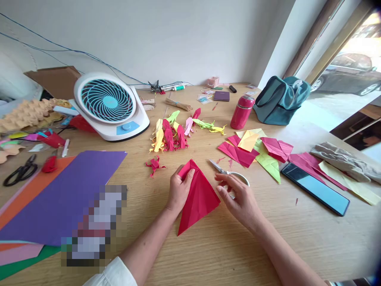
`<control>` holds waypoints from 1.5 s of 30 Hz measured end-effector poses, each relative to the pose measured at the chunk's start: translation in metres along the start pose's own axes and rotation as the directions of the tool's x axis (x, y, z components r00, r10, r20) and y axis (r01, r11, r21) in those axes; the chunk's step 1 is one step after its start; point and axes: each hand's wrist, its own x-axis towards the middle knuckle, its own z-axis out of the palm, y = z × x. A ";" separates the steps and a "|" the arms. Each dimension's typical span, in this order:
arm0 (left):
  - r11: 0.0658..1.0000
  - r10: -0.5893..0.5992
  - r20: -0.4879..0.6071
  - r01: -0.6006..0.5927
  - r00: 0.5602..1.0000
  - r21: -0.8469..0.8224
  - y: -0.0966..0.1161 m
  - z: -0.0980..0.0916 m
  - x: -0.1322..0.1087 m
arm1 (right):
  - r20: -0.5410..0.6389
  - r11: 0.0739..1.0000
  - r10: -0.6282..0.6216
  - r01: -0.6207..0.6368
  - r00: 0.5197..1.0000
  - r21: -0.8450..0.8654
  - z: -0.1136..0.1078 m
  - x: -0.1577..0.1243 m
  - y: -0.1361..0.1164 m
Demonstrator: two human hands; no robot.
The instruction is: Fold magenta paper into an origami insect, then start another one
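Observation:
My left hand (178,188) pinches a folded red paper (199,196) near its top corner, thumb on the face. Creases fan out from that corner, and the sheet tilts above the table. My right hand (241,200) is just right of the paper, its fingers loosely bent and apart with nothing visible between them. Partly behind those fingers lie scissors (219,167) with white handles, blades pointing to the upper left. Whether my fingers touch the handle I cannot tell. Beyond my left hand is a small red folded-paper figure (155,165) with thin legs.
Several folded-paper figures (169,137) lie mid-table. To the right are creased papers (241,155), a phone (315,188), a red flask (242,113) and a teal bag (278,103). A white fan (111,105), purple sheets (68,194) and black scissors (21,172) occupy the left.

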 end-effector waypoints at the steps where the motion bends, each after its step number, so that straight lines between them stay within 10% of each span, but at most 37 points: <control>1: 0.999 0.023 0.007 -0.023 1.000 0.024 0.002 0.002 -0.001 | 0.048 0.994 0.044 -0.049 0.998 0.099 0.004 -0.001 -0.003; 9: 0.970 0.137 -0.027 -0.128 0.990 0.206 0.003 0.003 -0.002 | 0.284 0.831 0.234 -0.342 0.930 0.438 0.021 -0.001 0.003; 16: 0.988 -0.111 0.226 0.133 0.968 -0.085 0.006 -0.002 -0.007 | 0.362 0.736 0.347 -0.491 0.865 0.467 0.021 -0.007 -0.001; 30: 0.976 -0.203 0.278 0.216 0.939 -0.018 0.005 -0.007 -0.008 | 0.386 0.774 0.327 -0.479 0.863 0.414 0.022 -0.014 0.002; 45: 0.939 -0.279 0.507 0.342 0.816 -0.033 0.011 -0.008 -0.001 | -0.079 0.926 0.225 -0.188 0.971 0.327 0.025 0.002 0.005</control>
